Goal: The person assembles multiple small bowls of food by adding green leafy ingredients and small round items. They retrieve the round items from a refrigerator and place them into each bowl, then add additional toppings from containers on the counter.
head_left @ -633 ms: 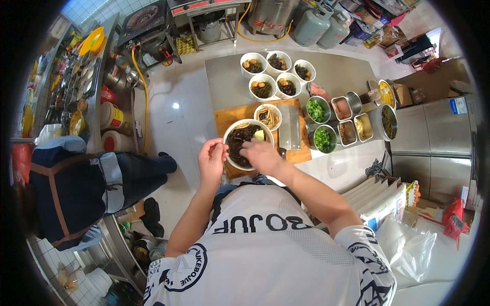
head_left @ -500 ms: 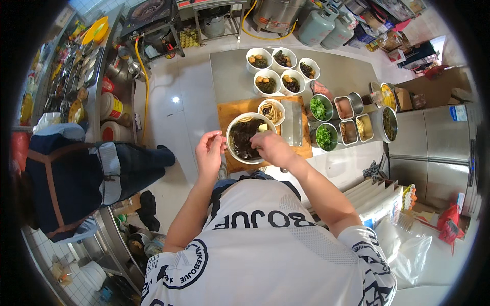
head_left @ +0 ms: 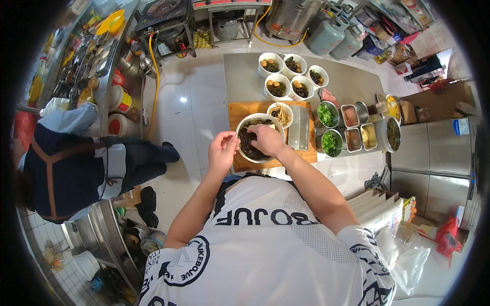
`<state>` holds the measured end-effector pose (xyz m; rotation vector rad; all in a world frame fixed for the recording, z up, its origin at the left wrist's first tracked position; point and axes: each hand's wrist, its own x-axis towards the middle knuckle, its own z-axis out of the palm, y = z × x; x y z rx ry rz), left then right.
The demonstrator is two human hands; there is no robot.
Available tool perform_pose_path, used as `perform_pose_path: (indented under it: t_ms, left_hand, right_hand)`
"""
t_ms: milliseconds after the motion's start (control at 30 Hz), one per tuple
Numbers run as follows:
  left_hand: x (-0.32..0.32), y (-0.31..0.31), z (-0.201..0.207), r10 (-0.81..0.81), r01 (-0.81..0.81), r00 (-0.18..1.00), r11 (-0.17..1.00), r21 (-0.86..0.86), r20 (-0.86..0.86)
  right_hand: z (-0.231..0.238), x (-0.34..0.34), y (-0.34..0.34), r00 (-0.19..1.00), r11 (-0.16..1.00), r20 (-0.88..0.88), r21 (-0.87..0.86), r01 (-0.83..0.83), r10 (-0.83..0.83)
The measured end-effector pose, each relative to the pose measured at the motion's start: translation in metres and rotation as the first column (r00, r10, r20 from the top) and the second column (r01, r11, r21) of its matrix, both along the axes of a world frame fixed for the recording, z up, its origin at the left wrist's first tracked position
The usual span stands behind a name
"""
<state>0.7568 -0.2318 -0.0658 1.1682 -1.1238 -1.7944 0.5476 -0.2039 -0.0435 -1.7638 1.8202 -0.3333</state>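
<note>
A large white bowl of dark, glossy leafy food stands on a wooden cutting board. My right hand reaches into it from the right, fingers curled down into the food and their tips partly hidden. At the bowl's left rim is my left hand, its thumb and forefinger pinched together; anything between them is too small to make out. Just behind the bowl sits a small white cup of pale strips. A broad-bladed cleaver lies to the right on the board.
Several white bowls of dark greens are grouped at the table's far side. To the right stand metal tins of chopped greens and small square tins. Another person is at the left counter. Gas cylinders stand at the back.
My right hand has moved left and farther back within the bowl, fingers deeper in the dark food. My left hand keeps its pinch at the rim. The whole view has shifted slightly.
</note>
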Motion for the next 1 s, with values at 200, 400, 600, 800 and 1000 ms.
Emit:
perform_pose_path:
  t_ms: [200, 400, 600, 800, 1000]
  left_hand:
    - [-0.011, 0.002, 0.024, -0.123, 0.274, 0.919, 0.882, -0.382, 0.376]
    - [-0.032, 0.007, 0.037, -0.266, 0.48, 0.851, 0.742, -0.468, 0.453]
    - [-0.041, 0.002, 0.031, -0.175, 0.455, 0.832, 0.759, -0.466, 0.527]
    - [-0.043, 0.004, 0.035, -0.134, 0.417, 0.843, 0.774, -0.476, 0.521]
    - [-0.049, 0.017, 0.038, -0.034, 0.392, 0.819, 0.763, -0.515, 0.573]
  right_hand:
    - [0.006, -0.009, 0.049, 0.983, 0.979, 0.168, -0.179, 0.099, -0.068]
    - [0.017, -0.008, 0.06, 0.784, 0.944, 0.599, -0.136, 0.3, -0.163]
    - [0.021, -0.02, 0.067, 0.881, 0.9, 0.464, -0.337, 0.276, -0.096]
    - [0.002, -0.066, 0.053, 0.84, 0.824, 0.455, -0.325, 0.465, -0.295]
    - [-0.052, -0.131, 0.001, 0.94, 0.908, 0.003, -0.258, 0.331, -0.341]
